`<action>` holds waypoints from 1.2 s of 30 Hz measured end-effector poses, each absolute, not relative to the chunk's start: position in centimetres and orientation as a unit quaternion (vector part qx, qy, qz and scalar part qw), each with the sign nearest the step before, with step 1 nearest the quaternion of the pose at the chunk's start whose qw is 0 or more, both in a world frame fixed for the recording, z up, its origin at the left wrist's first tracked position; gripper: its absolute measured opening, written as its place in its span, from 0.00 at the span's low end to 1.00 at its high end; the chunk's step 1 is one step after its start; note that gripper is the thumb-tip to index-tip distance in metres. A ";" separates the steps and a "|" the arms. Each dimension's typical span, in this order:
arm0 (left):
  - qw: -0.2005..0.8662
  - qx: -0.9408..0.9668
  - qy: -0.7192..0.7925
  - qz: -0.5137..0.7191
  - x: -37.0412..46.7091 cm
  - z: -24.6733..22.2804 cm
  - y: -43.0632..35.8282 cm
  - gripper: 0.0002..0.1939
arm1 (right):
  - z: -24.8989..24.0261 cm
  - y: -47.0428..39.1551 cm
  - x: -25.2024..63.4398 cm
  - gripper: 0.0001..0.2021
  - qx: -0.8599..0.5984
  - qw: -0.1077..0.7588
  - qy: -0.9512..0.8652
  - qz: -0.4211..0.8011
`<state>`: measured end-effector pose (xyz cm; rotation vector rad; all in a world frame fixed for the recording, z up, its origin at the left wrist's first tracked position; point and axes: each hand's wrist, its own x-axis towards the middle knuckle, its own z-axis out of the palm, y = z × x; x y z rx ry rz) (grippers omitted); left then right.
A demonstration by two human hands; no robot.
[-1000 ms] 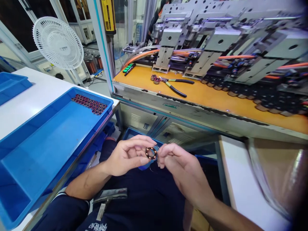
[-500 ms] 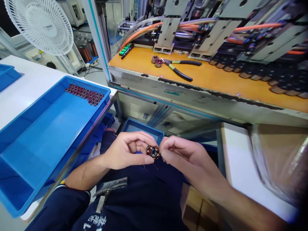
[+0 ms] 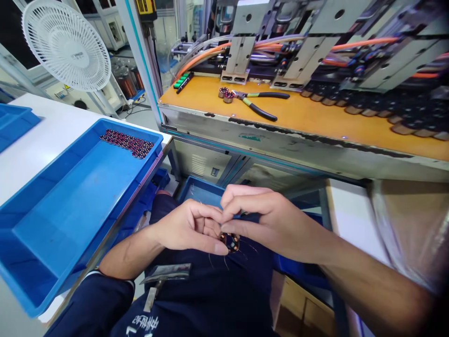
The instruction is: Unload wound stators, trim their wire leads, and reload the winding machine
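Between the thumb and fingers of my left hand (image 3: 196, 227) is a small ring-shaped motor stator (image 3: 231, 243) with copper windings, held above my lap. Thin loose wire ends stick out below and to the right of it. My right hand (image 3: 259, 215) reaches over the stator's top edge, its thumb and fingers pinched together close to my left fingertips. Whatever those right fingers pinch, perhaps a fine wire, is too small to make out. Part of the stator is covered by the right fingers.
On my left, a blue tray (image 3: 87, 187) holds rows of wound stators (image 3: 129, 142). Pliers (image 3: 259, 100) and a few stators (image 3: 227, 95) lie on the orange bench (image 3: 298, 117), with many dark-topped stators (image 3: 379, 103) at right. Below sits another blue bin (image 3: 199, 189). A white fan (image 3: 68, 47) stands far left.
My right hand has moved left and up over the stator, its fingers now meeting my left fingertips. The stator sits slightly lower in view, and more wire ends show.
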<state>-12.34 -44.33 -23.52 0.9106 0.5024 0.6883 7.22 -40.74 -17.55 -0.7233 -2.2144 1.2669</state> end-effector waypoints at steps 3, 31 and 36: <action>0.802 0.425 0.251 0.337 -12.5 -23.6 -44.4 0.17 | -17.9 -40.9 6.7 0.12 -0.299 0.274 -0.801 0.441; 0.753 0.450 0.176 0.448 -12.4 -24.0 -44.1 0.21 | -17.3 -43.7 7.9 0.12 -0.410 0.233 -0.749 0.465; 0.750 0.451 0.175 0.451 -12.4 -24.1 -44.1 0.24 | -17.9 -44.3 8.1 0.09 -0.396 0.271 -0.747 0.460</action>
